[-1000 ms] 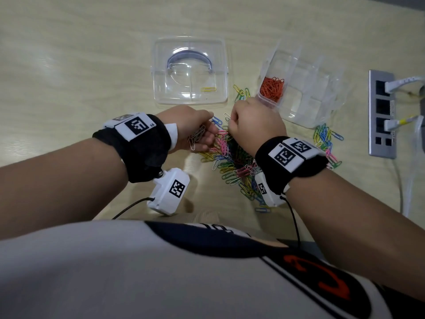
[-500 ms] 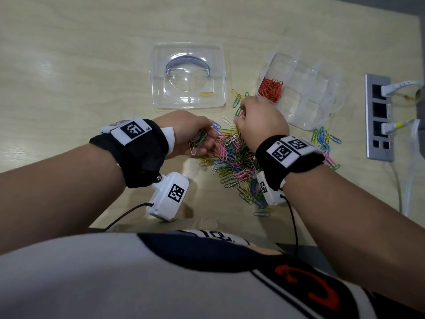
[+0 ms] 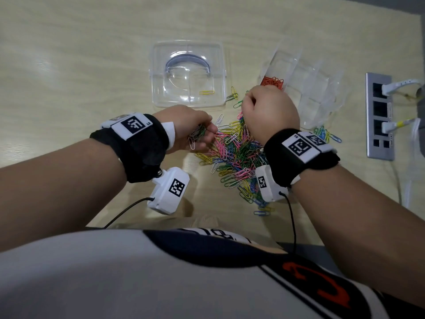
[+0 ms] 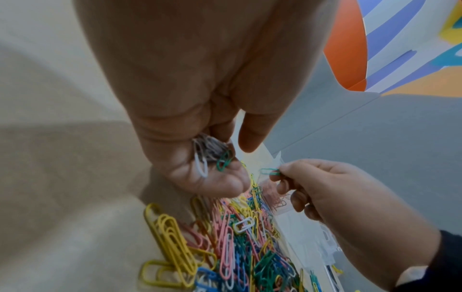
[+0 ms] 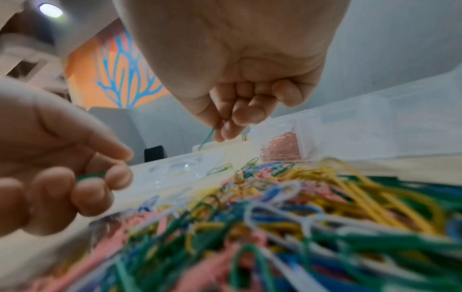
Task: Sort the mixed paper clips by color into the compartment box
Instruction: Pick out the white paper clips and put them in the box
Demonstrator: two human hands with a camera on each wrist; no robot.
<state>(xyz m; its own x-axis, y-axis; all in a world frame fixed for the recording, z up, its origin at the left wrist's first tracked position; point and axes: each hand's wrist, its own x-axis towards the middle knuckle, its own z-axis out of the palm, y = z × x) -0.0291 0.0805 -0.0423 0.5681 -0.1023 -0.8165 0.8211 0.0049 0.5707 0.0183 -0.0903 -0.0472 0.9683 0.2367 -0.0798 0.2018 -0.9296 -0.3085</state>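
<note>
A heap of mixed colored paper clips [image 3: 236, 155] lies on the wooden table between my hands. My left hand [image 3: 190, 130] cups a small bunch of clips [image 4: 212, 154], mostly grey-white with a green one. My right hand [image 3: 266, 111] hovers over the far side of the heap and pinches a green clip [image 4: 270, 171] between thumb and forefinger. The clear compartment box [image 3: 305, 88] stands just beyond the right hand, with orange clips [image 3: 272, 81] in its near-left compartment.
The clear lid [image 3: 187, 74] with one yellow clip [image 3: 207, 92] on it lies behind the left hand. A smaller heap of clips [image 3: 326, 135] sits right of the box. A power strip [image 3: 379, 118] with plugged cables is at the far right.
My right hand drew back from the box's orange compartment to the heap and came up pinching a green clip. The left hand stayed in place holding its bunch.
</note>
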